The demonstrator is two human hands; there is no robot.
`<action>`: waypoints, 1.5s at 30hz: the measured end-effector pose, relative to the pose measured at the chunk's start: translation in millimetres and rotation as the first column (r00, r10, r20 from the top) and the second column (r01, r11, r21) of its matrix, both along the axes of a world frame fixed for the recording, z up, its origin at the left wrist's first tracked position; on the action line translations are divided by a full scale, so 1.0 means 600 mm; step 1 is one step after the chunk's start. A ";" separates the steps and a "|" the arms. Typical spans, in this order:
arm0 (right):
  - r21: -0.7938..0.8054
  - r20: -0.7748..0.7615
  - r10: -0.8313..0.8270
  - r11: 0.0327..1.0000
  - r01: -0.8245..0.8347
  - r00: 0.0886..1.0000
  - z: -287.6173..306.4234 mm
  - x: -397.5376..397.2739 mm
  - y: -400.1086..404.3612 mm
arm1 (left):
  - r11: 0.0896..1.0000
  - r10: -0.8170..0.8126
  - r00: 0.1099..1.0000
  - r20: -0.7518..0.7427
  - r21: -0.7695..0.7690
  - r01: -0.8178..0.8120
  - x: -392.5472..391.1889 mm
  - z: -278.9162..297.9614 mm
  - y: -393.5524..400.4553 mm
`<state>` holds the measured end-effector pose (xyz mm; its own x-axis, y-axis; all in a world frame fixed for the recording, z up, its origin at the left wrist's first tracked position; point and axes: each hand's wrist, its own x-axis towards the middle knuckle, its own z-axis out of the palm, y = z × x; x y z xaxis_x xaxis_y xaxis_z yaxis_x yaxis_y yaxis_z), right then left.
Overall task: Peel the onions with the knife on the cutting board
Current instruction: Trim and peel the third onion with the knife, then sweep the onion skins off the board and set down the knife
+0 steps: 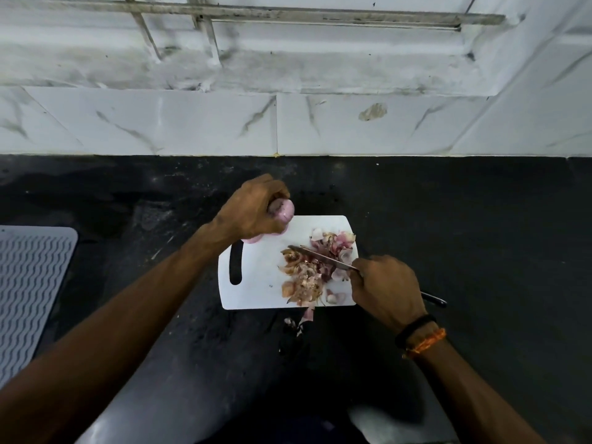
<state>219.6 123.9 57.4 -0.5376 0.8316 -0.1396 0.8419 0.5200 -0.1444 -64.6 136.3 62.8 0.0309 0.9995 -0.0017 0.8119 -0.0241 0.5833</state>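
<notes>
**Inspector:** Head view. Condition of the onions?

**Assistant:** One peeled onion [282, 210], pale pink and glossy, is held above the far left corner of the white cutting board [256, 283]. A second pale pink onion [253, 239] shows just below that hand at the board's edge; whether it rests on the board cannot be told.

**Inspector:** The board's contents?

**Assistant:** A heap of onion skins [307, 274], brown, papery and purple, covers the board's right half. A few scraps [299, 322] lie off its near edge on the dark table [480, 235]. The board's handle slot is at its left end.

**Inspector:** The knife?

**Assistant:** The knife [320, 256] lies low across the skins, tip pointing left and away, its black handle end protruding behind the right hand.

**Inspector:** Hand poses and grip?

**Assistant:** The left hand [253, 209] is raised with fingers curled round the peeled onion, grip closed on it. The right hand [387, 290] is at the board's right edge, grip closed round the knife handle; the wrist carries a black band and an orange thread [423, 341].

**Inspector:** Surroundings?

**Assistant:** A grey ribbed mat [32, 283] lies at the far left of the table; white marbled tiles [192, 123] stand behind.
</notes>
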 end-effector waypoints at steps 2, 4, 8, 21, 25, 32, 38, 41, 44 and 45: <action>-0.023 0.004 -0.001 1.000 0.001 1.000 -0.004 0.006 0.001 | 1.000 0.000 1.000 0.000 0.004 0.000 -0.003 -0.018 -0.031; -0.035 0.006 0.000 0.999 0.000 1.000 -0.006 0.007 0.001 | 1.000 0.001 0.999 -0.039 0.008 -0.001 0.003 -0.036 -0.059; -0.033 0.025 -0.019 0.999 0.020 0.999 -0.002 0.001 0.000 | 1.000 0.019 0.993 -0.120 0.001 -0.019 0.021 -0.066 -0.089; -0.559 -0.242 -0.521 0.764 0.321 0.818 0.016 0.015 -0.024 | 0.989 0.052 0.981 -0.189 0.146 -0.024 0.041 -0.102 -0.112; -0.720 -0.313 -0.689 0.621 0.309 0.654 0.008 0.007 -0.040 | 0.915 0.350 0.891 0.289 0.096 -0.391 0.047 -0.083 -0.138; -0.846 -0.346 -0.838 0.473 0.245 0.423 -0.004 -0.011 -0.051 | 0.696 0.678 0.501 0.539 -0.251 -0.672 0.085 -0.107 -0.199; -0.783 -0.447 -0.817 0.555 0.283 0.365 -0.009 0.002 -0.058 | 0.713 0.694 0.582 0.424 -0.287 -0.640 0.124 -0.109 -0.228; -0.712 -0.450 -0.798 0.591 0.378 0.401 -0.014 0.028 -0.054 | 0.685 0.657 0.049 0.752 -0.569 -0.456 0.149 -0.075 -0.219; -0.732 -0.423 -0.843 0.534 0.423 0.333 -0.027 0.057 -0.046 | 0.758 0.557 -0.327 0.764 -0.628 -0.177 0.160 -0.049 -0.212; -0.760 -0.404 -0.870 0.492 0.424 0.283 -0.034 0.063 -0.043 | 0.776 0.536 -0.408 0.739 -0.621 -0.106 0.160 -0.047 -0.209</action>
